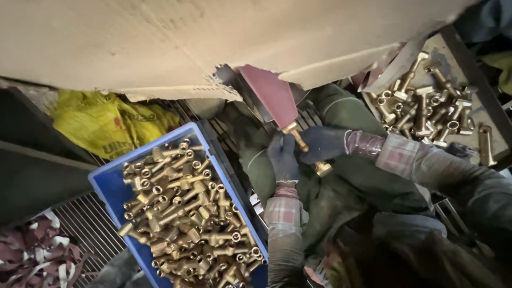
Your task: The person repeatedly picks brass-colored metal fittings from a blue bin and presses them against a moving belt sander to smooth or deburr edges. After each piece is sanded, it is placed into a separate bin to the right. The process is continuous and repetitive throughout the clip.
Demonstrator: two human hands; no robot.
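Both gloved hands, left hand (282, 157) and right hand (322, 144), press a brass fitting (305, 149) against the reddish sanding belt (269, 96).

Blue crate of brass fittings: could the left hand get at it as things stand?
Probably yes: the blue crate lies open-topped just beside the left hand, nothing between them, though that hand now holds a brass fitting.

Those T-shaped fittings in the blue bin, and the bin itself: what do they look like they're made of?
The fittings look like brass or a similar yellow metal: golden, with dull glints on edges and round openings. The one held in both gloved hands, left hand and right hand, looks the same. The blue bin seems moulded plastic: even colour, smooth matte walls.
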